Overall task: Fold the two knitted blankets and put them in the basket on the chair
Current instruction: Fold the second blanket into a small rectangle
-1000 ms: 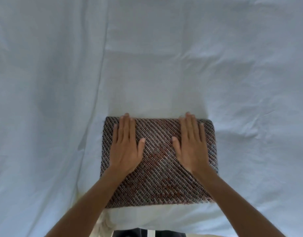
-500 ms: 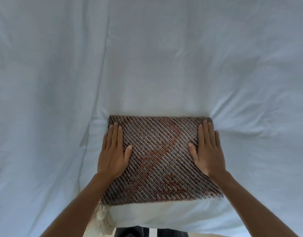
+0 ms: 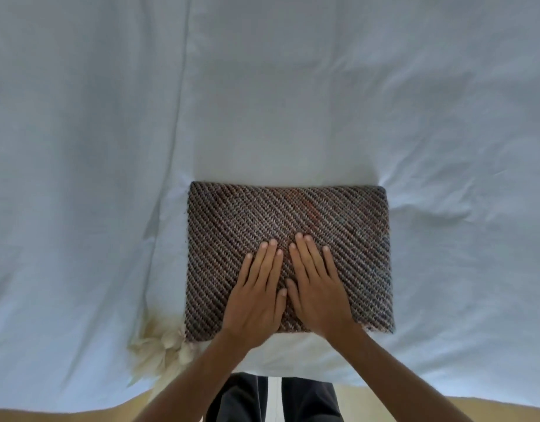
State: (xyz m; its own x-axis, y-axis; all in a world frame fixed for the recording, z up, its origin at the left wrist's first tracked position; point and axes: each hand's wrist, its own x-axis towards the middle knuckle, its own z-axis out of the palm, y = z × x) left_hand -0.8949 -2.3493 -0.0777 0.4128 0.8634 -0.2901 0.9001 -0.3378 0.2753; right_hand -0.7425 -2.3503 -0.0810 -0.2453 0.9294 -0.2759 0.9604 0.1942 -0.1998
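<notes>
A folded knitted blanket (image 3: 293, 220), brown and grey with diagonal ribs and a faint orange patch, lies as a neat rectangle on the white sheet (image 3: 293, 102). My left hand (image 3: 256, 296) and my right hand (image 3: 317, 293) lie flat side by side on its near middle, fingers straight and pressing down. No second blanket, basket or chair is in view.
The white sheet covers the whole surface and has creases at left and right. A cream fringed cloth (image 3: 159, 351) pokes out at the sheet's near edge, left of the blanket. Below the edge I see dark trousers (image 3: 241, 400) and a tan floor (image 3: 445, 406).
Both hands have slid from the blanket's left and right sides to its near middle, now almost touching each other. The blanket has stayed flat in the same place.
</notes>
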